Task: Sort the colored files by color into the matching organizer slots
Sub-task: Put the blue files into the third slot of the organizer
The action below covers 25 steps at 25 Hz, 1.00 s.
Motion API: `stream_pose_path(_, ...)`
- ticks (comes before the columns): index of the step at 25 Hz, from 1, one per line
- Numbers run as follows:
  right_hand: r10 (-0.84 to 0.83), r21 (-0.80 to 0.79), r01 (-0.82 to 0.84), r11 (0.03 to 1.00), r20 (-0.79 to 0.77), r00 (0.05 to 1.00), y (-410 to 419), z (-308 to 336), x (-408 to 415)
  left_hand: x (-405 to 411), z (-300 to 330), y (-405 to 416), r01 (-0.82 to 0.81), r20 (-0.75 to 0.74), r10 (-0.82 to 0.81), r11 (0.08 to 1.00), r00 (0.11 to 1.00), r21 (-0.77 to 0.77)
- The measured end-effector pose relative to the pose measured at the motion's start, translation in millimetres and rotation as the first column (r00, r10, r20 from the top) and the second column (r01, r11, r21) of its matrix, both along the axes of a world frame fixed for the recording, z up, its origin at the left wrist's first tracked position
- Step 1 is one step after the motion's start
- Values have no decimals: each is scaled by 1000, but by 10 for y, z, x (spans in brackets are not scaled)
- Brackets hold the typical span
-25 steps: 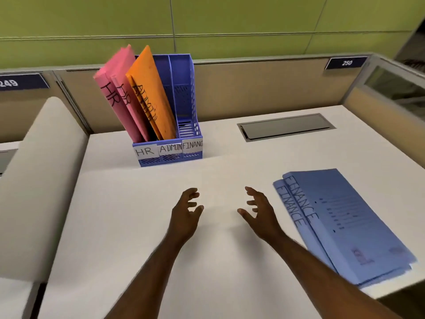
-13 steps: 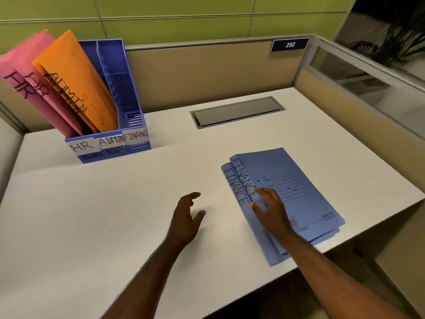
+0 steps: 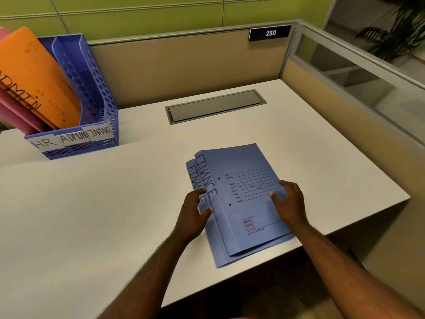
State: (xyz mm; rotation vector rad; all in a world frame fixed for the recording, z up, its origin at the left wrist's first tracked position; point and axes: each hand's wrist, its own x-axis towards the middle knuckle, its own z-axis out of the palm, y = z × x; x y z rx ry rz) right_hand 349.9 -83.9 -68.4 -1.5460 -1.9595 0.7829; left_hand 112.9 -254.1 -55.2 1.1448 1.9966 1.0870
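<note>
The two blue files (image 3: 239,199) lie stacked flat at lower centre of the frame, on the desk (image 3: 115,203) near its front edge. The left hand (image 3: 192,217) rests at their spine side with fingers loosely curled on the edge of the lower one, gripping nothing yet. The right hand (image 3: 291,203) lies spread on the top cover near its right edge, pressing rather than holding.

To do this pick-up well, I would square the pair first, since the top one sits shifted right of the lower. Then slide fingers under the spines and pinch both together so neither slips. The organizer (image 3: 92,104) at upper left has its FINANCE slot (image 3: 69,63) free, on the right beside the orange files (image 3: 34,84).

The long axis runs from lower centre up toward the top of the frame, leaning slightly left. Spines face left, with the FINANCE lettering running along them
</note>
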Motion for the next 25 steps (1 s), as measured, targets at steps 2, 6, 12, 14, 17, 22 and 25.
stream_pose_path(2,-18,-51,18,999,2,1000,92,-34,104,86,-6,111,12,-4,-12,1000,1000,-15)
stream_pose_path(6,-27,-129,31,991,36,999,206,-118,218,221,-40,266,10,38,-8,998,999,-58)
stream_pose_path(12,-21,-160,32,987,65,998,219,-241,234,313,-108,445,-157,138,165,985,977,-64)
stream_pose_path(14,-16,-158,26,987,61,998,218,-254,225,322,-96,519,-285,277,302,953,912,-103)
stream_pose_path(17,-19,-156,27,987,50,999,225,-251,222,268,-59,621,-396,443,431,902,786,-174)
stream_pose_path(22,-13,-184,16,983,19,1000,233,-237,243,250,13,676,-289,557,329,944,762,-162)
stream_pose_path(25,-12,-232,11,973,-3,1000,272,-200,259,296,68,666,-280,662,269,955,700,-92)
